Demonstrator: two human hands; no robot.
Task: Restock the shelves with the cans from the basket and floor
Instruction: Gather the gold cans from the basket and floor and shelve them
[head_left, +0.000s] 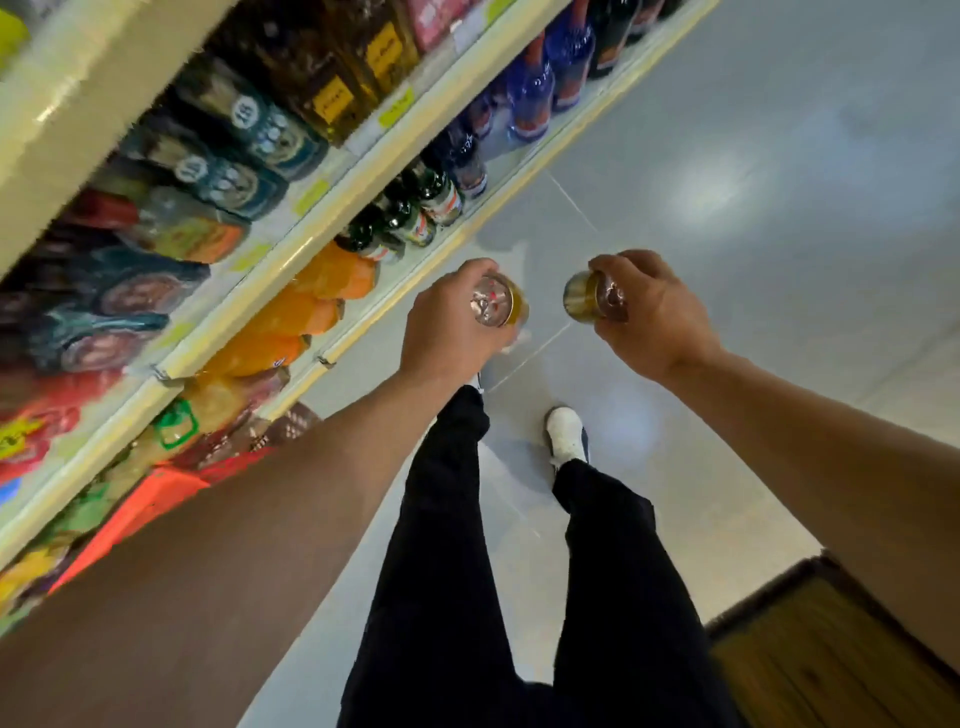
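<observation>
head | left hand (447, 327) grips gold can (498, 306) | right hand (657, 312) grips another can (589, 301) (both above floor)

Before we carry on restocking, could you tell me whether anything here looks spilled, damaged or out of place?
Nothing stands out. The left hand and right hand each hold a can; the floor looks dry, and the shelf stock sits in rows, though blurred.

Blue bottles (540, 88) and dark green bottles (415, 208) stood beside orange packs (311, 312); grey tiled floor (779, 208) (glossy), wooden surface (831, 649) at lower right.
</observation>
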